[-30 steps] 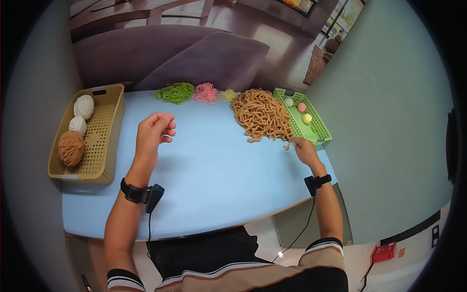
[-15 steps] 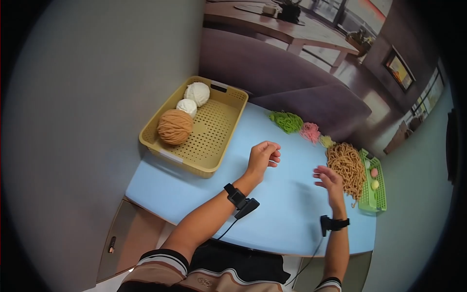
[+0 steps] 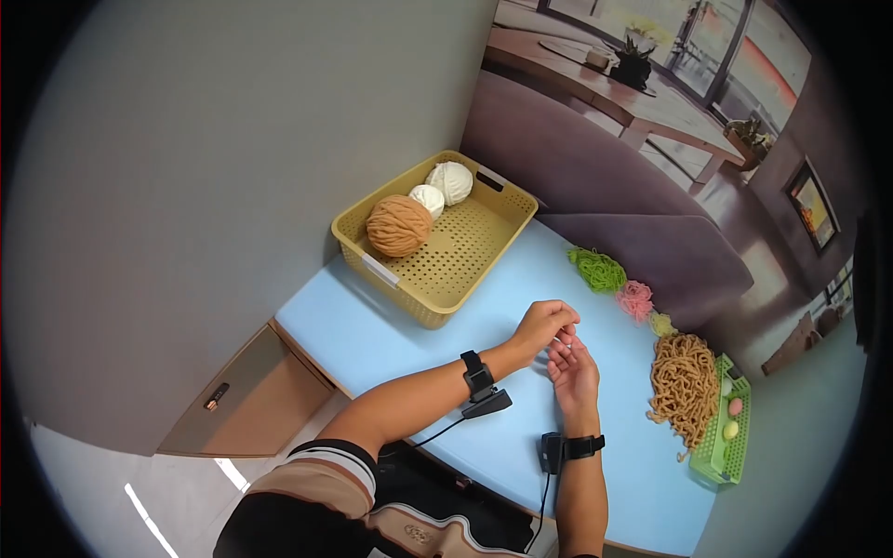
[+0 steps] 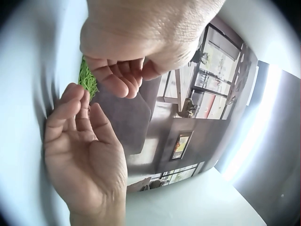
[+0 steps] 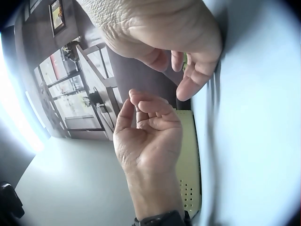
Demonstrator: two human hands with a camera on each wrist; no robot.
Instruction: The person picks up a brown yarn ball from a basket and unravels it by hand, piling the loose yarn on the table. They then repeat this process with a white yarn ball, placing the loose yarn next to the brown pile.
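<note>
Over the middle of the blue table my left hand (image 3: 542,332) and right hand (image 3: 575,379) face each other, fingertips close together. The left fingers bend loosely toward the thumb, with nothing visible between them; the right hand (image 4: 87,165) turns its palm up with fingers slightly bent and bare. To the left stands a tan basket (image 3: 437,312) with a large brown yarn ball (image 3: 399,226), a small white yarn ball (image 3: 427,201) and a bigger white yarn ball (image 3: 450,183). Right of the hands lies a heap of loose brown yarn (image 3: 684,381).
Along the back edge lie tangles of green yarn (image 3: 598,270), pink yarn (image 3: 635,300) and pale yellow yarn (image 3: 661,324). A green basket (image 3: 714,467) with small balls stands at the right end. Walls border the table at back and left. Cables hang from both wrist cameras.
My right hand has left the end of the brown yarn heap and come left beside my left hand. The head view has swung to the left, bringing the tan basket nearer the middle.
</note>
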